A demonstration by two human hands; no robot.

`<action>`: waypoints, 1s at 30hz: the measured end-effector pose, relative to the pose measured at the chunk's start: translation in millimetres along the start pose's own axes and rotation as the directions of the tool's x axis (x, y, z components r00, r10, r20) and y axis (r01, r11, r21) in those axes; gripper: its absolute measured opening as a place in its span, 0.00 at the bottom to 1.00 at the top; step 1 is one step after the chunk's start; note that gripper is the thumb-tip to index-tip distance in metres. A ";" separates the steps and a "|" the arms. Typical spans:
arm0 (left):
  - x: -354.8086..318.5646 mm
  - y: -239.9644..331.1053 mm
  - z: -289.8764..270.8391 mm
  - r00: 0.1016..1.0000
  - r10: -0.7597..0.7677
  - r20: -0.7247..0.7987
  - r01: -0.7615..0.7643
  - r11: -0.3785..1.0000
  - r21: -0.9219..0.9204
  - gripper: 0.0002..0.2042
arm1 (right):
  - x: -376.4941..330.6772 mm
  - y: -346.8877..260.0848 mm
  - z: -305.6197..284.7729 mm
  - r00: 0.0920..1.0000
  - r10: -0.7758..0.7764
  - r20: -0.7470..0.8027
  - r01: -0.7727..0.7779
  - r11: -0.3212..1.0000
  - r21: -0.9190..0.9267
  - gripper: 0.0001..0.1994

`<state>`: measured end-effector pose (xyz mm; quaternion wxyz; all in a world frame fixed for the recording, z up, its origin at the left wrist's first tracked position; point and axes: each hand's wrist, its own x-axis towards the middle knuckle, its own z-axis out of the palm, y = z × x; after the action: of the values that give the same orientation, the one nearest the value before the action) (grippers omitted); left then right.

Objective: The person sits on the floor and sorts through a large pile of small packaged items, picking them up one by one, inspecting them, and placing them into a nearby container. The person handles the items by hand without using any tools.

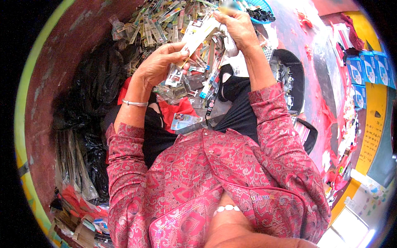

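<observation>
A long, narrow, pale strip-shaped package (197, 40) lies slantwise between my hands, over a heap of similar strips. Its lower end is pinched by the thumb and fingers of my left hand (159, 64). My right hand (240, 31) has its fingers closed at the upper end of the strip; exactly what the fingertips grip is blurred near the top edge. Under and beyond my hands, the heap (155, 25) is made of many thin, flat, clear and coloured packages. Several loose pieces (211, 84) lie between my feet.
A blue basket (258, 10) holding small black pieces stands far right. Near my right arm is a black tub (295, 78) with small parts. Black plastic bags (97, 74) line the left wall. Red sheeting (178, 109) lies by my legs; blue boxes (368, 68) stand at right.
</observation>
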<state>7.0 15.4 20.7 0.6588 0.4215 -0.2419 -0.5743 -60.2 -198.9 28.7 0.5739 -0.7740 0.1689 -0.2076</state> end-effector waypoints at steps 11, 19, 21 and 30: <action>12.4 -10.8 -6.7 0.974 -0.023 -0.226 0.024 1.000 0.002 0.15 | -39.8 -42.2 37.8 0.835 -0.549 -0.038 0.479 0.759 -0.442 0.11; 2.6 -6.6 1.9 0.987 0.053 -0.149 -0.036 0.992 0.120 0.15 | -17.1 -21.2 29.6 0.653 -0.749 0.112 0.583 0.402 -0.706 0.08; -1.6 -3.5 -3.9 0.992 0.029 -0.121 -0.015 0.993 0.116 0.16 | -9.0 -24.7 8.5 0.719 -0.695 -0.021 0.422 0.461 -0.781 0.09; 2.5 -4.4 -5.7 0.974 0.015 -0.228 -0.020 1.000 -0.020 0.17 | 2.7 -6.1 -26.2 0.997 -0.015 -0.082 0.000 0.983 -0.182 0.17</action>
<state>9.7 14.6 13.6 0.6917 0.4752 -0.1620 -0.5191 -71.3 -220.0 41.5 0.4925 -0.8145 0.2081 -0.2252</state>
